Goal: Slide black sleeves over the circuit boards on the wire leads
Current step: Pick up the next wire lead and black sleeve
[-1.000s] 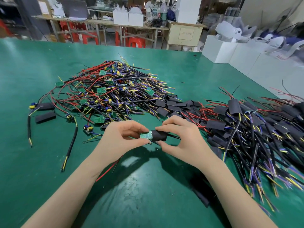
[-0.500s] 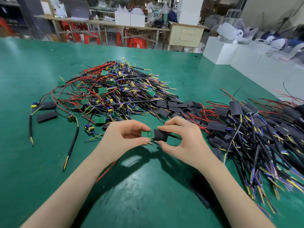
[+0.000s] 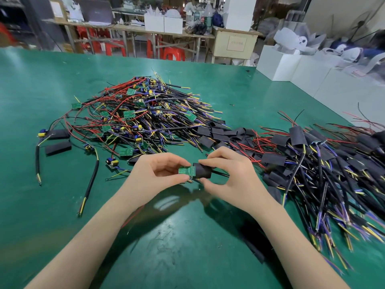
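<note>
At the left of the frame lie two loose flat sleeves on the green table, and beside them, toward the upper middle, a heap of bare boards and wires waiting their turn.

In the middle of the frame, just above the table, the left hand pinches the free end of a green circuit board between thumb and curled fingers. The right hand has its thumb and forefinger curled round a black sleeve, whose mouth is at the board's right end and seems to cover only that edge; most of the board is bare.

To do this step well, I would keep the board level and in line with the sleeve, squeeze the sleeve lightly at its sides so the flat mouth stays rounded, and push it leftward while the left hand holds firm. The board's corners and any parts standing up from it are likely to snag, so a slight wiggle should serve better than force. The left fingers will need to give way as the sleeve arrives.

At the right of the frame sits the pile of sleeved leads, apparently finished.

Hard to make out: how far the board has entered the sleeve, the underside of the board, and the wires below the hands, which are partly covered. The right-hand pile runs off the frame edge, and its nearer wires are blurred.
</note>
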A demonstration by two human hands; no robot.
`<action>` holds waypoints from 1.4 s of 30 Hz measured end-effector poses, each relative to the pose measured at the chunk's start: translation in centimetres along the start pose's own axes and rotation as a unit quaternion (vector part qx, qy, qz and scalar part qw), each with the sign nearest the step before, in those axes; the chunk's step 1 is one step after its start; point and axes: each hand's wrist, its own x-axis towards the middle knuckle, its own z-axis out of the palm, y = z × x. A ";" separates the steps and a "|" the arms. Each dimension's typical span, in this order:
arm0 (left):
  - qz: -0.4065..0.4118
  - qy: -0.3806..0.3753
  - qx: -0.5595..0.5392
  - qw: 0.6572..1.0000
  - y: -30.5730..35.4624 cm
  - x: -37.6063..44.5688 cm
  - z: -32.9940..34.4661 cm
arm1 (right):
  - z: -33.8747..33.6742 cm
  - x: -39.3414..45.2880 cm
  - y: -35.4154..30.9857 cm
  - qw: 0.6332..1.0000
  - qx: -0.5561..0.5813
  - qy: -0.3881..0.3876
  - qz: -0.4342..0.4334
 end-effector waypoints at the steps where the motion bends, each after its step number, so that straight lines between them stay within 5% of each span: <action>1: -0.003 0.003 -0.001 1.000 0.0 0.0 0.0 | 0.0 0.0 0.0 1.000 0.001 0.001 -0.001; 30: 0.033 -0.012 0.055 0.998 -0.5 0.1 -0.2 | 0.2 -0.1 0.1 1.000 0.013 -0.018 -0.009; 42: -0.004 0.000 -0.001 1.000 -0.7 0.2 -0.1 | 0.2 -0.1 -0.1 1.000 0.010 -0.010 0.006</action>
